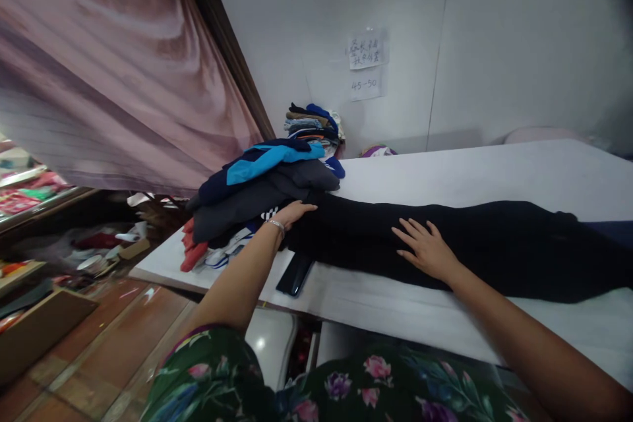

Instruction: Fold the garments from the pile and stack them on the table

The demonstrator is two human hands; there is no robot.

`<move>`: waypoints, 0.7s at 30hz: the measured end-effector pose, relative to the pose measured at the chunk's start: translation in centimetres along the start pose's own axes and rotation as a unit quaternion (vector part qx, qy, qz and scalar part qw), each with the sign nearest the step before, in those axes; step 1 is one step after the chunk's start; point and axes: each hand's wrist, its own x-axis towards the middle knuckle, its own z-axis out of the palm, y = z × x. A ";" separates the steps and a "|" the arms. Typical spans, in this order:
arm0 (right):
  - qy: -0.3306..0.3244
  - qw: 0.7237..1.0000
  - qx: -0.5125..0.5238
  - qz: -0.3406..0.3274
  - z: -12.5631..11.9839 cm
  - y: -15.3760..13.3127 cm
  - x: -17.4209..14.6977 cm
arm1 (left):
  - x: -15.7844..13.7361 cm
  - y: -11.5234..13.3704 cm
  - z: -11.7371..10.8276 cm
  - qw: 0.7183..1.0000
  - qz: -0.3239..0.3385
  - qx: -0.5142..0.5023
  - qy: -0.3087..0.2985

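Observation:
A long black garment [370,231], which looks like trousers, lies stretched lengthwise across the white table [376,178]. My right hand [428,250] rests flat on its middle, palm down with the fingers spread. At the garment's left end lies my left hand [294,212], its visible fingers stretched out to the right and holding nothing that I can see. A bracelet [277,225] circles the left wrist. Just left of that hand, a heap of clothes includes a dark grey garment [247,201] and a navy and light-blue one [271,161]. A dark phone [295,273] lies below the left hand.
A stack of folded clothes [311,125] stands at the back against the wall. Handwritten paper notes [366,53] are stuck above. A pink curtain [123,79] hangs at the left. Something navy [610,233] lies at the right, and a white stool [267,343] is under the front edge.

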 end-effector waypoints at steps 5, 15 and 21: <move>-0.013 1.000 0.007 0.001 -0.3 -0.1 0.1 | -1.0 3.7 -0.6 0.997 0.070 0.031 0.024; -0.077 0.997 0.014 0.018 -2.2 -1.1 0.3 | -5.5 13.9 3.6 0.968 0.196 0.151 -0.036; -0.064 0.997 -0.016 0.040 -2.7 -2.2 -0.3 | -9.4 20.4 10.2 0.907 0.308 0.288 0.000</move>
